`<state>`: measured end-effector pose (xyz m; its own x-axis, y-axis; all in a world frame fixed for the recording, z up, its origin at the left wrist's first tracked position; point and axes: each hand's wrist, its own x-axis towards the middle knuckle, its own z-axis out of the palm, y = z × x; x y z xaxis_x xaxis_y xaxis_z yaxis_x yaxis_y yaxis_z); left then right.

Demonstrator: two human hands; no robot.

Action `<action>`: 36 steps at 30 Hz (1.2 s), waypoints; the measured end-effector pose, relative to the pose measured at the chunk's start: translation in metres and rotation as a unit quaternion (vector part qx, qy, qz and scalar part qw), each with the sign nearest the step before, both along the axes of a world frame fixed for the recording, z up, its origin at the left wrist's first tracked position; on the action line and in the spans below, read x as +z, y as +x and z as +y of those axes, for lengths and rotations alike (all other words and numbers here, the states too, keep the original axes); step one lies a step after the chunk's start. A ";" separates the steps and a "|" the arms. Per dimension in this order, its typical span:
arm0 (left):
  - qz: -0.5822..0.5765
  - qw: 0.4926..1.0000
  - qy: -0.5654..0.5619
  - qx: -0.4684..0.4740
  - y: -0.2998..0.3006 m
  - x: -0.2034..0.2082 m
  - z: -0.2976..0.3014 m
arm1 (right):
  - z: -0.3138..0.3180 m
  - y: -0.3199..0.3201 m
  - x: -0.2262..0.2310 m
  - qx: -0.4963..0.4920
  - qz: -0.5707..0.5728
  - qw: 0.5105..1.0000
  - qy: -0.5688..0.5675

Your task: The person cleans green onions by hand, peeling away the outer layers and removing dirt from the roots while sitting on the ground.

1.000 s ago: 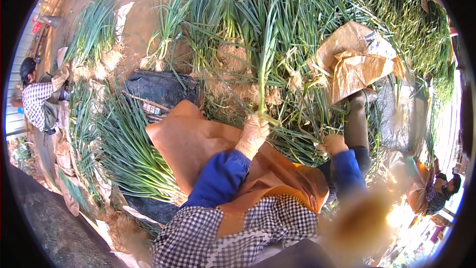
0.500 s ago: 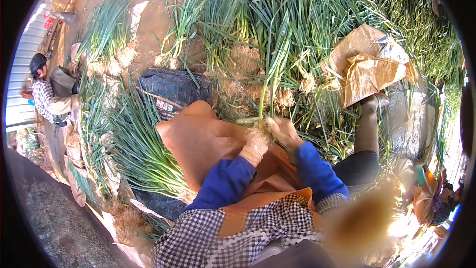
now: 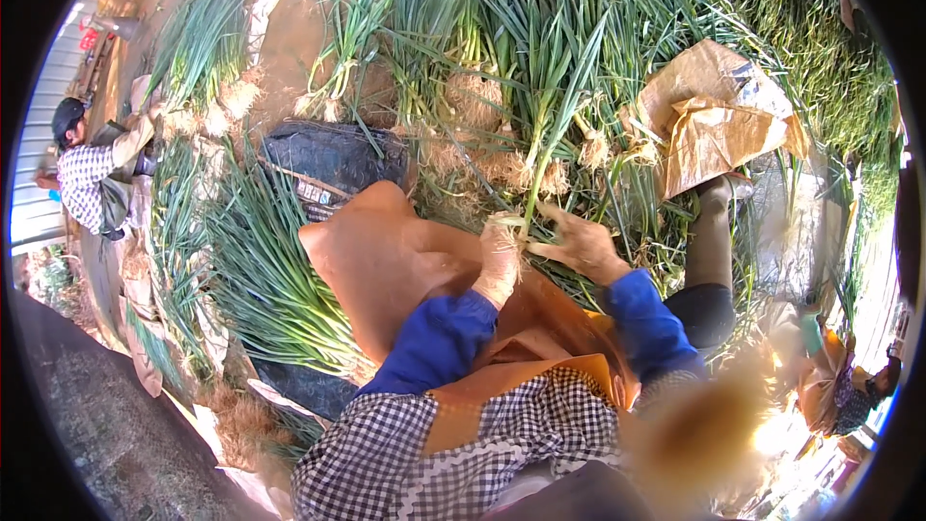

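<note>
My left hand is closed round the lower end of a green onion, whose leaves point away from me over the pile. Beside it my right hand has its fingers apart, with the thumb and fingertips close to the stalk; I cannot tell if they touch it. Below both hands an orange-brown apron covers my lap. Ahead lies a large heap of green onions with hairy roots toward me. At my left rests a thick bundle of green onions, its root ends near my left forearm.
A dark plastic sack lies ahead to the left, and a torn brown paper sack to the right near my boot. One person sits at far left, another at far right. Root trimmings lie at lower left.
My right hand has moved right, off the stalk's base, and its fingers have spread. The left hand keeps its hold. The person at far left has reached toward the onions.
</note>
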<state>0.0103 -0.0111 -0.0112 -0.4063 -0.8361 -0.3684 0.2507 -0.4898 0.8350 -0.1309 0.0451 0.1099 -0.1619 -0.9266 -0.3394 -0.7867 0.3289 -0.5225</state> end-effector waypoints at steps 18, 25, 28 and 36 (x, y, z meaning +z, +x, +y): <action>0.430 0.787 0.433 -0.095 0.006 0.007 -0.031 | 0.070 -0.001 0.001 -0.142 -0.534 0.820 0.150; 0.192 0.896 0.401 -0.002 -0.003 0.004 -0.011 | 0.020 0.002 -0.037 -0.114 -0.280 0.949 -0.091; 0.094 0.968 0.226 0.046 -0.005 -0.002 -0.016 | -0.032 0.045 -0.026 -0.009 -0.085 0.993 -0.075; 0.157 0.899 0.406 -0.053 -0.003 0.108 -0.061 | -0.025 -0.046 -0.046 0.106 -0.004 0.991 0.081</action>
